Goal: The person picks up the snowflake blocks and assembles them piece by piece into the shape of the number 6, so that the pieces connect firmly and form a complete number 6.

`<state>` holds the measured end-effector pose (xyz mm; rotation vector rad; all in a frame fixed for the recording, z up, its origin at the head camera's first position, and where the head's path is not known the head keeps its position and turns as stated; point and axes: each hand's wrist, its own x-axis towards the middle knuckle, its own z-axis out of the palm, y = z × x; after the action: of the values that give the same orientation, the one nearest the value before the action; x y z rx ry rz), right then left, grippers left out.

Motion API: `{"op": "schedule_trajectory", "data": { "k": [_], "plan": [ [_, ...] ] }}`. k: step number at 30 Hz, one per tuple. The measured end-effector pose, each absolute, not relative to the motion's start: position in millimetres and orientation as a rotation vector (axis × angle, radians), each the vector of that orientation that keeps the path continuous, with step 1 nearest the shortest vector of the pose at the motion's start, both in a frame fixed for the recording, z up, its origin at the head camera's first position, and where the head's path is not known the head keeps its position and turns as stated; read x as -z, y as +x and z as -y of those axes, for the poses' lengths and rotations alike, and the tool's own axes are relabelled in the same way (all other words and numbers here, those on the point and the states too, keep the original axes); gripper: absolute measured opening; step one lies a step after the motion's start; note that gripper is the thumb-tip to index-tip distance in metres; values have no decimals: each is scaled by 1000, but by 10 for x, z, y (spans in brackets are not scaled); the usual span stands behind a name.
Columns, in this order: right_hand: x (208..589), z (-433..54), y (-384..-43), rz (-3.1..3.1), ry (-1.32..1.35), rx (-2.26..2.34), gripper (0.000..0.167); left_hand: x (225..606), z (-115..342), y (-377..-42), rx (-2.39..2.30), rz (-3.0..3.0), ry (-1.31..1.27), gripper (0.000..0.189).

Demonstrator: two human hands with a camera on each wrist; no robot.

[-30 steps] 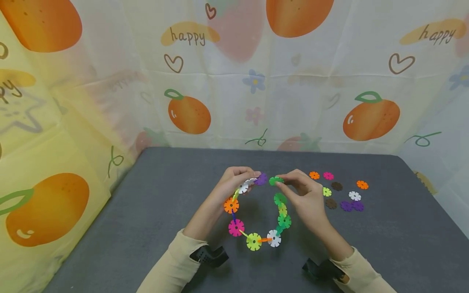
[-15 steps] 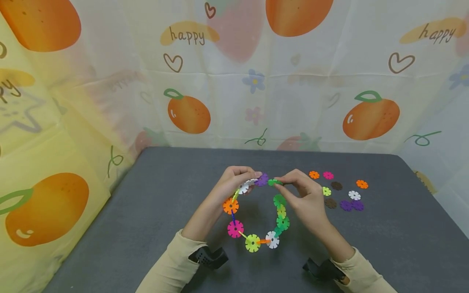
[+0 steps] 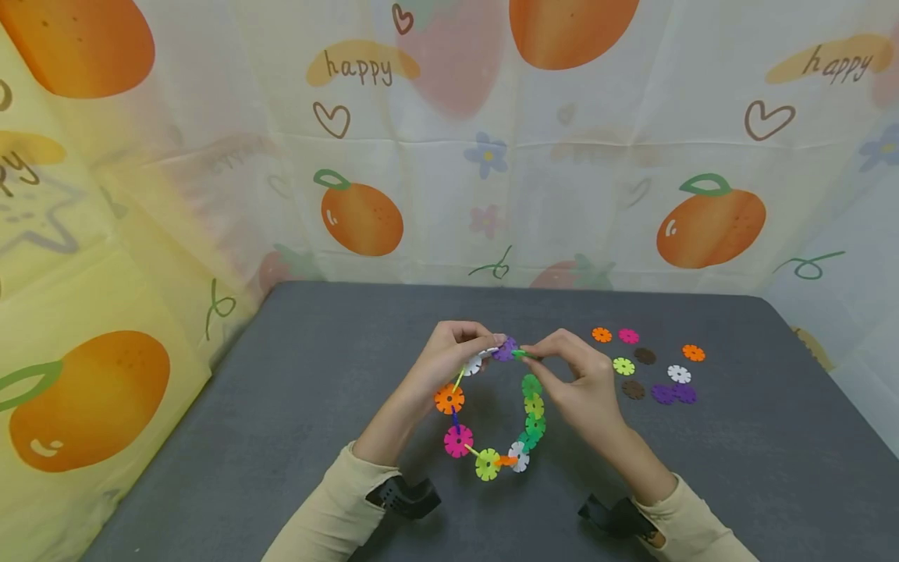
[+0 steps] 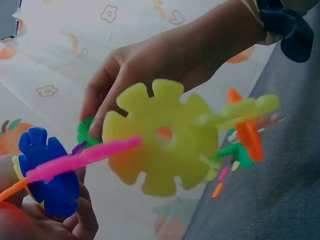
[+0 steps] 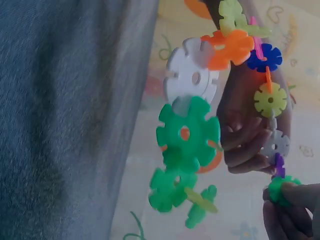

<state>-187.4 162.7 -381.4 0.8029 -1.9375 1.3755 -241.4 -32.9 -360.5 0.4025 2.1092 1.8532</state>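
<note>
Head view — crosswise joining.
Your left hand [image 3: 455, 348] pinches the chain [image 3: 488, 468] by the purple disc [image 3: 505, 351], your right hand [image 3: 581, 373] the green disc [image 5: 276, 192]; press straight (no twisting).

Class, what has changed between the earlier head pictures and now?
The right hand has brought its green flower disc leftward to the purple disc, closing the visible gap. The left hand keeps holding the chain; the loose discs stayed put on the table.

The backdrop cloth [image 3: 435, 172] reads "happy" twice, plus a cut-off, apparently matching "py".
</note>
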Motion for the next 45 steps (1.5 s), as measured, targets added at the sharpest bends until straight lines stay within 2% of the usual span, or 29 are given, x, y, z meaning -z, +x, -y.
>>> {"op": "schedule_trajectory", "data": {
  "k": [3,10,20,31,40,45],
  "plan": [
    [3830,-1635,-1877,1969,764,-1319,23,3643,285,-2413,-1872,-2102,367,23],
    [3918,-1613,-1890,1938,656,-1553,20,3720,271,-2450,-1950,-2013,330,23],
    [3877,-1593,-1865,1911,674,-1584,21,3684,259,-2422,-2022,-1950,322,23],
    [3874,-1624,-1883,1952,695,-1289,19,3652,244,-2353,-2004,-2091,476,23],
    [3913,-1587,-1886,1925,729,-1414,19,3633,282,-2331,-1936,-2178,459,25],
    [3941,-1577,-1895,1918,735,-1237,23,3658,274,-2321,-1932,-2246,506,22]
  ]
}}
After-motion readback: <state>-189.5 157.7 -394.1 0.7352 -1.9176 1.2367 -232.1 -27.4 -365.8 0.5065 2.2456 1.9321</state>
